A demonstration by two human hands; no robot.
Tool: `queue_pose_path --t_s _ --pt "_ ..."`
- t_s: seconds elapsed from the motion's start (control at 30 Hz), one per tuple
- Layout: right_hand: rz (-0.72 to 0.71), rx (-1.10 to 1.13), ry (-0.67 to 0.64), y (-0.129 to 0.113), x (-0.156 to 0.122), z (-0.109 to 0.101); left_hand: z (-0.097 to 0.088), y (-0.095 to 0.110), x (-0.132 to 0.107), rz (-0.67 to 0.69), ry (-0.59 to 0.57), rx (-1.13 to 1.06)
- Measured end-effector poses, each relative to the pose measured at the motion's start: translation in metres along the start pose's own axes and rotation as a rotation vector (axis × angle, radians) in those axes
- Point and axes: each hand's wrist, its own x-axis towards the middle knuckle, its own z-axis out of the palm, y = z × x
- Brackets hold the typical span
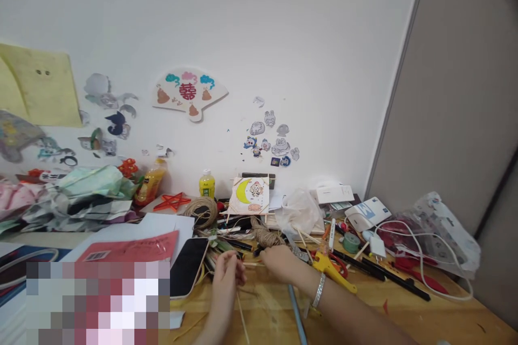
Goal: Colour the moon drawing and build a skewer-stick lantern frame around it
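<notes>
Over the front of the cluttered desk, my left hand is closed, its fingers drawn together. A thin pale stick juts from its fingertips towards the right. Below that hand, a pale strand runs down to the desk's front. My right hand, a bracelet on its wrist, reaches into the pile just in front of a bundle of brown twine. Its fingers are turned away and mostly hidden, so what they touch cannot be made out. A blue-grey rod lies beneath the right forearm.
A phone lies left of my left hand. Yellow-handled tool and black pens lie to the right. Behind stand a stick-framed moon picture, a yellow-labelled bottle and a twine coil. A white cable loops at right.
</notes>
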Motion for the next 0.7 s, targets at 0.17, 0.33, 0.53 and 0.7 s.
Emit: queue_pose_path --t_s 0.17,0.33,0.53,0.7 --pt "-0.076 0.021 -0.009 0.0 0.001 -0.026 -0.003 0.01 -0.006 0.147 0.11 -0.049" --pt "-0.118 0.149 0.048 0.0 0.009 -0.062 -0.006 0.006 -0.004 0.179 0.058 -0.006" --pt "-0.08 0.324 0.183 -0.019 0.006 -0.109 0.004 0.006 -0.01 0.251 -0.094 0.134" --pt "-0.042 0.763 0.285 -0.053 -0.013 -0.116 0.007 0.015 -0.023 0.337 -0.267 0.262"
